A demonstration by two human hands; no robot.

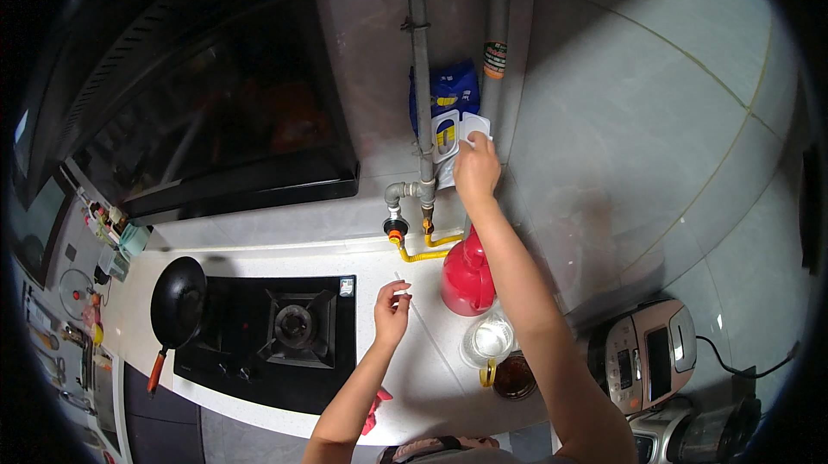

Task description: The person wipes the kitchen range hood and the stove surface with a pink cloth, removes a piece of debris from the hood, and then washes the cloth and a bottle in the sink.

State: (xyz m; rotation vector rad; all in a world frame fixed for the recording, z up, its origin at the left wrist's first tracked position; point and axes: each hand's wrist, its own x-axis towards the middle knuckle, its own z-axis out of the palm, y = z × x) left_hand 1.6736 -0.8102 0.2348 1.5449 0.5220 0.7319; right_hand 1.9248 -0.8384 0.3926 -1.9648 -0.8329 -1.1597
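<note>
My right hand [477,170] reaches up to a blue wipes pack [456,89] behind the grey pipes, its fingers bent at the raised white lid [475,125]. Whether the fingers hold the lid or a wipe cannot be made out. White material hangs just left of the hand. My left hand [392,312] hovers above the white counter, right of the gas stove [259,334], fingers curled and apart, with nothing plainly in them. Beneath my right forearm stands a red thermos jug [464,279], partly hidden by the arm. Nearer me is a clear glass pitcher [491,336].
A black wok [179,302] rests on the left burner. The range hood [259,108] juts out above. Yellow gas hoses [424,256] run behind the jug. A dark-filled glass container [515,377], a rice cooker [647,357] and a red cloth [374,413] lie nearer me.
</note>
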